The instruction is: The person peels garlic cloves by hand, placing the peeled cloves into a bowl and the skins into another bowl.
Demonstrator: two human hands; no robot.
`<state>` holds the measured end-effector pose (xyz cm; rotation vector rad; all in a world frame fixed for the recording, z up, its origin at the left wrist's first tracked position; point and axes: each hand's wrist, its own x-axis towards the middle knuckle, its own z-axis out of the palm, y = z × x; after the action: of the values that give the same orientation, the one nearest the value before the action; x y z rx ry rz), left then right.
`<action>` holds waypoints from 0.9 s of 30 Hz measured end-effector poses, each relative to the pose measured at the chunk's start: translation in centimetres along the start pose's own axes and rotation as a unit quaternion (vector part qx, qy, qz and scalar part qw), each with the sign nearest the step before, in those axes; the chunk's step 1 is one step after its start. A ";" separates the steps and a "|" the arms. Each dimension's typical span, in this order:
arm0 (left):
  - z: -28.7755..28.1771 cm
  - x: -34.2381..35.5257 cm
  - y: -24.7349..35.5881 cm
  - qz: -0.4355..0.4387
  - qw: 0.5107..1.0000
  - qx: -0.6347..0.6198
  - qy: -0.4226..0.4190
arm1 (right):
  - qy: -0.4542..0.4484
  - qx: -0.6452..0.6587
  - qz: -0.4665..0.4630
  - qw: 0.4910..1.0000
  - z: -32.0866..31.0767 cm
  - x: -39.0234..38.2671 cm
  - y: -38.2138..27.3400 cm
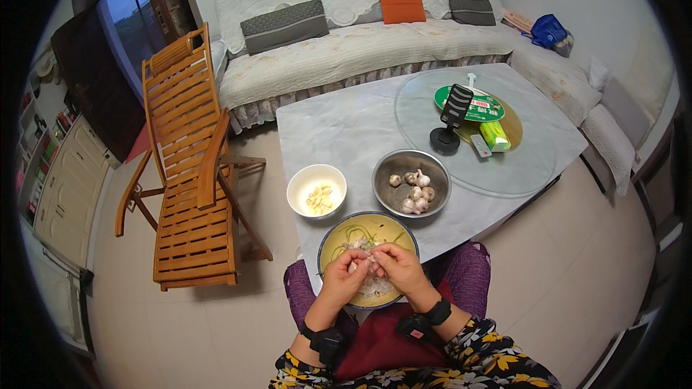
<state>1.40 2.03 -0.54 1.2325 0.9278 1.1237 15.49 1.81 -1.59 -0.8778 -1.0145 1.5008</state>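
Note:
Above a yellow bowl with a dark rim (395,228), my left hand (342,274) and my right hand (401,266) meet with fingertips pinched together. Between them is a small pinkish-white garlic clove (372,258), mostly covered by the fingers. Papery garlic skins (375,287) and thin green strands (355,230) lie in the yellow bowl. Beyond it to the left, a white bowl (292,193) contains pale peeled cloves (319,200). To the right, a steel bowl (378,193) holds several whole garlic bulbs (421,205).
The bowls stand on a grey marbled table (324,130). A glass turntable (497,176) carries a black stand (447,137), a green fan-shaped card (484,106), a tissue pack (496,135) and a remote (480,146). A slatted wooden chair (189,173) is left; a covered sofa (360,50) lies behind.

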 end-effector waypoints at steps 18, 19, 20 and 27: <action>-0.8 -0.3 1.3 0.037 0.978 0.204 -0.038 | -0.055 -0.246 -0.068 0.965 -0.2 -0.8 -2.2; -0.7 -0.1 1.4 0.059 0.969 0.233 -0.053 | -0.050 -0.249 -0.070 0.965 -0.2 -0.7 -2.6; -0.5 0.1 1.4 0.082 0.959 0.262 -0.069 | -0.059 -0.305 -0.130 0.942 0.0 -0.7 -3.0; -1.2 -0.7 0.3 -0.022 0.984 0.143 -0.099 | -0.067 -0.357 -0.240 0.900 0.5 -0.8 -2.2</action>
<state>0.02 1.62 -0.47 1.5194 0.9817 0.8329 15.96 1.08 0.68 -0.9261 -1.7931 0.7615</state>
